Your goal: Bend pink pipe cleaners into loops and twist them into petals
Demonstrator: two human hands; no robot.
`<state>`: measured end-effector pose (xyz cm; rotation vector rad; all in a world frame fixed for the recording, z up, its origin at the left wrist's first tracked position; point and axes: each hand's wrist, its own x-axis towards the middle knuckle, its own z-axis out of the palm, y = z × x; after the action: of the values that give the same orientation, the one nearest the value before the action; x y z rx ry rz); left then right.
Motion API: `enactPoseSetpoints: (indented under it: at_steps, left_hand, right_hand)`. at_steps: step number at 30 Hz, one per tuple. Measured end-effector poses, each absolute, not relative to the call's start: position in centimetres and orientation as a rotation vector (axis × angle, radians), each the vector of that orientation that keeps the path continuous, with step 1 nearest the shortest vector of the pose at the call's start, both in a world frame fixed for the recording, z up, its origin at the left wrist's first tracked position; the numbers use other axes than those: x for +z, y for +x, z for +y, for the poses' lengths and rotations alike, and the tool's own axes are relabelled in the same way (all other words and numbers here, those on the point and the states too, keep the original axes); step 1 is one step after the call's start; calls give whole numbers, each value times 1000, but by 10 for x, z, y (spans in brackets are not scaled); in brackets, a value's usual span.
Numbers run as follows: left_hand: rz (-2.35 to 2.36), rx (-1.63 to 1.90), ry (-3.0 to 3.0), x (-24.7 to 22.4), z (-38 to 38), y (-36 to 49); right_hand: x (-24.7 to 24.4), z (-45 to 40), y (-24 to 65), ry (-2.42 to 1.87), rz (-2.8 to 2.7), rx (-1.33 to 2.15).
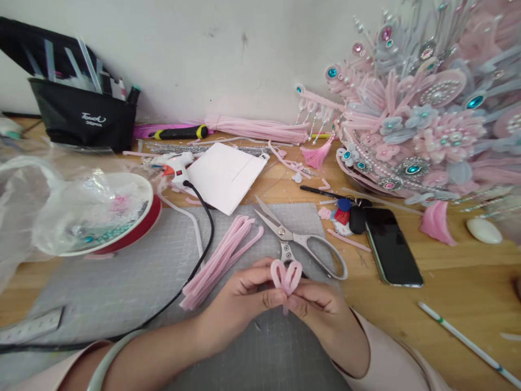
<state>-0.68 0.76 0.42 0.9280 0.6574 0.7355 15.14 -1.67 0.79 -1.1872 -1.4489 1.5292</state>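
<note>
My left hand [254,288] and my right hand [313,307] meet above the grey cutting mat [134,277]. Between their thumbs and fingers they pinch a pink pipe cleaner [287,277], bent into two upright loops side by side. A short end of it pokes out below the thumbs. Just behind my hands lie metal scissors [291,233], blades apart and pointing away to the left. To the left of my left hand rests a bundle of pink pipe cleaners [222,260].
A glue gun [177,165] trails its black cord across the mat beside a white card [228,176]. At left stands a bowl of beads [150,198] under clear plastic. A large pink beaded headdress [407,119] fills the right rear, with a phone [393,247] in front.
</note>
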Motion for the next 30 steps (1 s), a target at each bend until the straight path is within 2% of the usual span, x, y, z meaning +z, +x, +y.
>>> enactPoseSetpoints:
  at_steps: [12,30]
  left_hand:
    - [601,728,870,2,10,-6]
    - [779,719,997,4,15,-7]
  right_hand:
    - [10,-19,150,-1184,-1517,1514]
    - [9,-18,150,-1219,-1565,1570]
